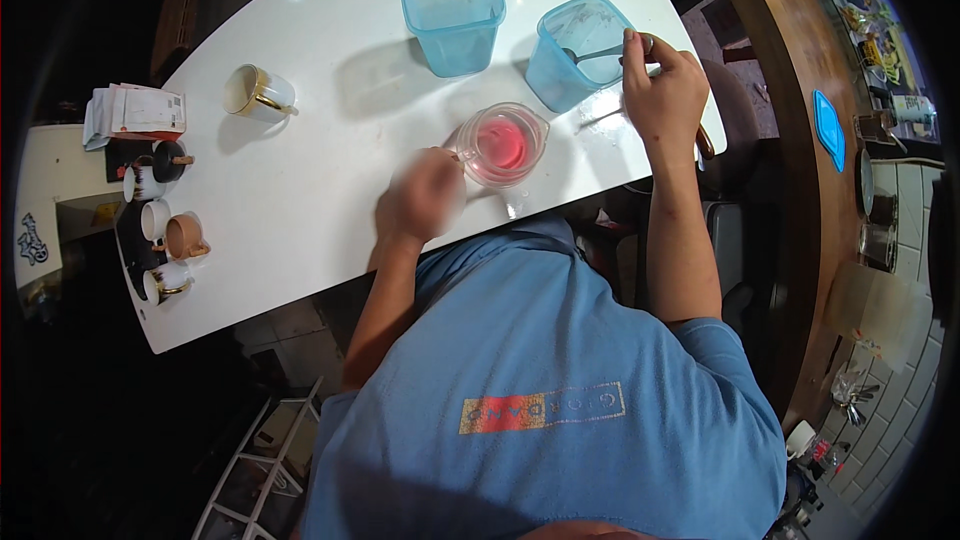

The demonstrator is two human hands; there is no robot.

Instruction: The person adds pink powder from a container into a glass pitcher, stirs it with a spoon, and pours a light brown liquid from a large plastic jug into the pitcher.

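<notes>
A clear glass jug (540, 145) with something pink, seemingly liquid, in its bottom stands near the front edge of the white table. My left hand (425, 196), partly blurred, is closed at the jug's handle side. My right hand (665, 90) is raised over the right end of the table. Between its thumb and fingers it pinches a metal spoon (603, 53), whose bowl hangs over the mouth of a translucent blue container (560, 75). A second blue container (455, 45) stands farther back to the left, its mouth facing up.
A white mug (268, 100) with a gold handle stands left on the white table (300, 210). Several cups, including a brown mug (186, 237), crowd the left end beside papers (145, 110). On the wooden counter (800, 140) at right lies a blue lid (828, 130).
</notes>
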